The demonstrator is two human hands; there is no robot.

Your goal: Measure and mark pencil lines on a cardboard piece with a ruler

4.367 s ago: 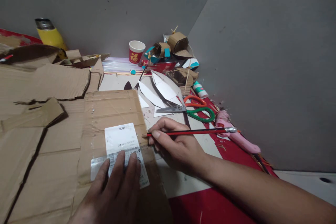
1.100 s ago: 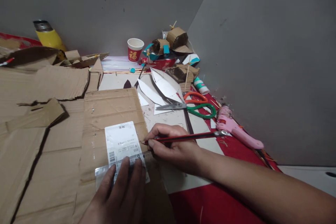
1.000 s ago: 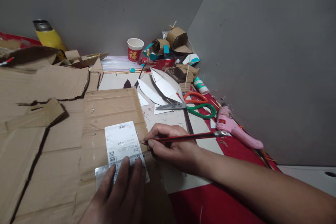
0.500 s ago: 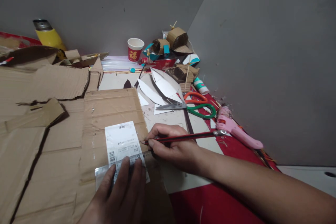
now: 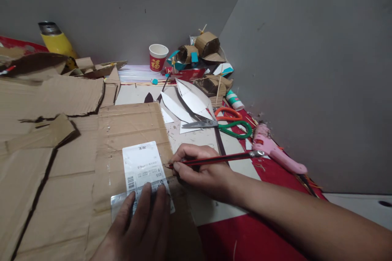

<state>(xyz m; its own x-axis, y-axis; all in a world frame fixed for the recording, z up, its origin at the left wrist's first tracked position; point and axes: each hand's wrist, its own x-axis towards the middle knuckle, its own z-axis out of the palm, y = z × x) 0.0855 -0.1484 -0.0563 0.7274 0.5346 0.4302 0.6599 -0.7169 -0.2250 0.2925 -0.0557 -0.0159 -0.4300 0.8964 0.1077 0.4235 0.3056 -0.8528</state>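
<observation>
My left hand (image 5: 142, 220) lies over a clear ruler (image 5: 118, 202), its fingers spread and pressing it down across a white printed label (image 5: 139, 157). Label and ruler rest on a brown cardboard sheet (image 5: 131, 120). Between thumb and fingers, my right hand (image 5: 205, 173) grips a red-and-black pencil (image 5: 226, 158). The pencil tip is at the cardboard's right edge, just above the ruler; whether it touches, I cannot tell. Beyond the right hand lie scissors (image 5: 208, 123) with orange and green handles, partly over cut white pieces (image 5: 196, 96).
A pink glue gun (image 5: 278, 153) lies on the red cover at right. A paper cup (image 5: 158, 58), small cardboard models (image 5: 206, 45) and a yellow bottle (image 5: 58, 43) stand along the grey wall. More cardboard (image 5: 67, 94) is piled at left.
</observation>
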